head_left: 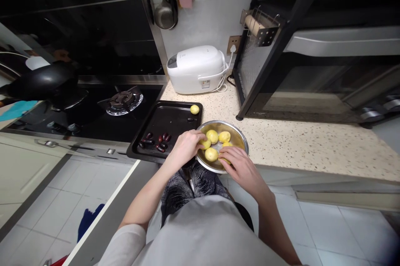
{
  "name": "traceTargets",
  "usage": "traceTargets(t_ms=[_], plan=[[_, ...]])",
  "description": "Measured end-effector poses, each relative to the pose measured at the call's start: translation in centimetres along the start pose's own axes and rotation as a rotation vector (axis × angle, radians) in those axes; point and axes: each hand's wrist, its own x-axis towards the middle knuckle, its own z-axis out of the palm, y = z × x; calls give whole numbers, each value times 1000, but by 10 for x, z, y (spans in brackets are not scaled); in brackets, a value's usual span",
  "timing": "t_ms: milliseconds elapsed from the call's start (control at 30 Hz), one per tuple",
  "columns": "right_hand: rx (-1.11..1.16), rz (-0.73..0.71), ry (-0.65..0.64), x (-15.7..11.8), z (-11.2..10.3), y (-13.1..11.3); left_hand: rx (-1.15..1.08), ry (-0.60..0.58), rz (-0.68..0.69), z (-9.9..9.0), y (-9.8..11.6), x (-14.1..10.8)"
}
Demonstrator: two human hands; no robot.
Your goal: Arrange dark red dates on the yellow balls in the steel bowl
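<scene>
A round metal bowl [243, 140] at the counter's front edge holds several yellow fruits [211, 154]. My left hand [187, 145] reaches over the bowl's left rim, its fingers curled on a yellow fruit [204, 144] at that side. On the right, my right hand [239, 164] has its fingers bent over another yellow fruit, mostly hidden beneath them. Left of the bowl lies a black tray [168, 118] with one yellow fruit [194, 109] in its far right corner and several dark red oval fruits [161, 148] near its front.
Behind the tray stands a white appliance [196, 70] with a cord. A gas stove [123, 101] with a black pan [43, 80] is at the left. A black rack with an oven [312, 87] stands at the right. An open drawer [106, 212] juts out below.
</scene>
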Motion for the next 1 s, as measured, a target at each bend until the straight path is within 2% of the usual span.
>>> traceTargets(t_ms=[300, 467, 567, 633, 733, 767, 867, 1000], plan=[[29, 8, 11, 2, -1, -1, 55, -52, -5, 2, 5, 5], [15, -5, 28, 2, 1, 0, 29, -23, 30, 4, 0, 3], [6, -16, 44, -1, 1, 4, -145, -1, 97, -3, -14, 8], [-4, -13, 73, -3, 1, 7, -230, 79, 121, -9, -28, 18], [-23, 2, 117, -6, 0, 10, -184, 233, 84, -11, -56, 44], [-26, 4, 127, -8, 0, 11, -150, 240, 54, -9, -65, 54], [-31, 6, 149, -12, -2, 13, -42, 155, -32, 1, -88, 80], [-29, 26, 171, -16, -3, 15, 14, 135, -58, 10, -100, 99]])
